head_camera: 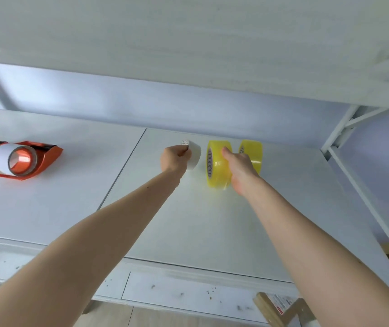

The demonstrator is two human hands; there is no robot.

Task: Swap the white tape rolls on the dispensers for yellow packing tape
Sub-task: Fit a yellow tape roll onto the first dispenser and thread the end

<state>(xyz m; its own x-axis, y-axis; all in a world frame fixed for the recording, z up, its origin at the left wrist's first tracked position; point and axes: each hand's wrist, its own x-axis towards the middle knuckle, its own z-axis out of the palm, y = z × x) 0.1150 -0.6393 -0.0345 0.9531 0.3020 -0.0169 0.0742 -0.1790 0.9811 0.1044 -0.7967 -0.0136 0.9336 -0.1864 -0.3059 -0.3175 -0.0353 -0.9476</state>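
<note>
A white tape roll (194,153) stands on edge near the back of the white shelf (200,227), and my left hand (174,158) grips it from the left. Right beside it a yellow tape roll (215,165) stands on edge, with my right hand (240,172) closed over its right side, thumb on top. A second yellow tape roll (254,153) stands just behind my right hand. At the far left an orange tape dispenser (33,159) lies on its side with a white tape roll (6,158) mounted on it.
An upper shelf board (188,43) hangs low over the work area. White shelf uprights (344,131) rise at the right. A cardboard box (280,308) sits on the floor below the shelf's front edge at the lower right.
</note>
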